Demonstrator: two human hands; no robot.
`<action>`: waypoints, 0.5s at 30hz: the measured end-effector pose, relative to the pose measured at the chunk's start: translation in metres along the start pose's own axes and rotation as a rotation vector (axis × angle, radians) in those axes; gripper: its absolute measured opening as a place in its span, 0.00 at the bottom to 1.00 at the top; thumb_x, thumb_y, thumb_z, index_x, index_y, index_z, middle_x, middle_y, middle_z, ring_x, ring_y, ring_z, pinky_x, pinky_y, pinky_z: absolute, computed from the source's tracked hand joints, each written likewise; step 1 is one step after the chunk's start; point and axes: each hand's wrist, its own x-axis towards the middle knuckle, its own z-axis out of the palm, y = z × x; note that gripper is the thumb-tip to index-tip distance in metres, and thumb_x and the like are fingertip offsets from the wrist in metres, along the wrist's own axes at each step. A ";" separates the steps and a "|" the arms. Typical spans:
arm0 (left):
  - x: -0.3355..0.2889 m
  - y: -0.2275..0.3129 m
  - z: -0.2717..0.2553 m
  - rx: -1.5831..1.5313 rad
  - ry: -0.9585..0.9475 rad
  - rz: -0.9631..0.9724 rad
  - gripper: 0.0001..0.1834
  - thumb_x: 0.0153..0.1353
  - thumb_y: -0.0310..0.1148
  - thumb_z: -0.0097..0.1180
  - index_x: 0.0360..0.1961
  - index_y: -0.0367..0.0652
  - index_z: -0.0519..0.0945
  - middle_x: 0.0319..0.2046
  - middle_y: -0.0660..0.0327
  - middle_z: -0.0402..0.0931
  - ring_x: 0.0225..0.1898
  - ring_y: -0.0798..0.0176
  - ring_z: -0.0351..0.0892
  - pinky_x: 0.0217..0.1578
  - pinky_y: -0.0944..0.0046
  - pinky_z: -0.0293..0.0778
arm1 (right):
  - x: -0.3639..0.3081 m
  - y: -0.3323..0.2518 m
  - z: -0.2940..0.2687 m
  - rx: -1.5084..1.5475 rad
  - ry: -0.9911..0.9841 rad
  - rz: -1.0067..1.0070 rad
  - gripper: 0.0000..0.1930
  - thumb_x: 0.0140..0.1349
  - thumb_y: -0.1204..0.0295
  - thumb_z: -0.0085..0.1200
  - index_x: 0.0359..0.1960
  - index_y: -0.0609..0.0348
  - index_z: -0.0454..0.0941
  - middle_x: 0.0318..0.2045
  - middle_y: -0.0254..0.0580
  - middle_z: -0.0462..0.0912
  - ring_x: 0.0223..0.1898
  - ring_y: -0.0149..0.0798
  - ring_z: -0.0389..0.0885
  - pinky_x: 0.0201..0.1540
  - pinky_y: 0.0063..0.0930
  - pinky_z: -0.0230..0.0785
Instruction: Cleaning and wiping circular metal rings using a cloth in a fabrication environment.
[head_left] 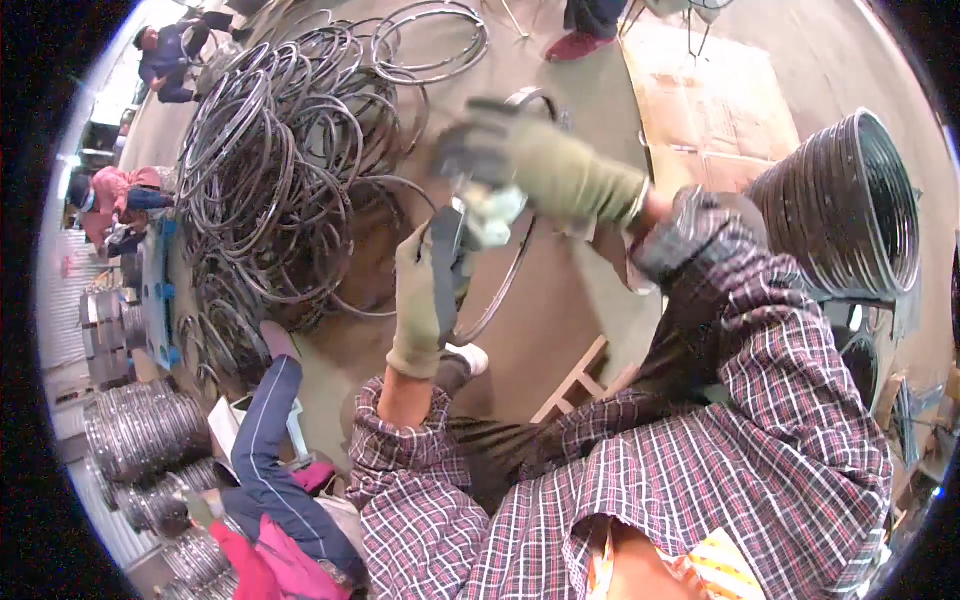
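Note:
My left hand [428,285], in an olive and black work glove, is closed on a dark metal wheel rim [512,268] that stands upright before me. My right hand [535,155], in a matching glove, is over the upper part of this rim, and its fingers are smeared by motion. Between the two hands is a crumpled pale cloth [492,215], blurred too. It sits right beneath my right fingers, but I cannot tell which hand grips it. My gloves and the cloth hide part of the rim.
A big tangled heap of rims [290,150] lies ahead to the left. Nested rims [845,205] stand at the right beside flattened cardboard [710,95]. A wooden frame [572,385] lies near my legs. A co-worker's leg [268,410] reaches in at lower left, near stacked rims [145,430].

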 end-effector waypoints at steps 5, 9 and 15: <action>-0.006 0.000 -0.016 -0.172 -0.107 -0.031 0.17 0.69 0.45 0.47 0.38 0.40 0.75 0.17 0.71 0.66 0.12 0.81 0.58 0.11 0.78 0.50 | -0.045 0.073 0.001 0.219 0.136 0.464 0.25 0.47 0.69 0.63 0.49 0.63 0.74 0.45 0.53 0.77 0.46 0.57 0.75 0.52 0.40 0.70; 0.001 -0.008 -0.010 -0.141 -0.166 -0.050 0.17 0.70 0.45 0.46 0.35 0.42 0.75 0.17 0.70 0.65 0.12 0.79 0.58 0.12 0.77 0.52 | -0.011 0.016 -0.002 0.097 0.166 0.266 0.29 0.40 0.72 0.64 0.50 0.56 0.75 0.51 0.47 0.75 0.50 0.51 0.75 0.56 0.39 0.68; -0.008 -0.001 -0.006 -0.246 -0.189 -0.112 0.18 0.70 0.46 0.45 0.35 0.41 0.75 0.15 0.72 0.63 0.12 0.79 0.57 0.11 0.77 0.49 | -0.045 0.080 -0.002 -0.015 0.199 0.518 0.20 0.42 0.66 0.65 0.40 0.55 0.80 0.36 0.45 0.82 0.43 0.51 0.79 0.48 0.40 0.71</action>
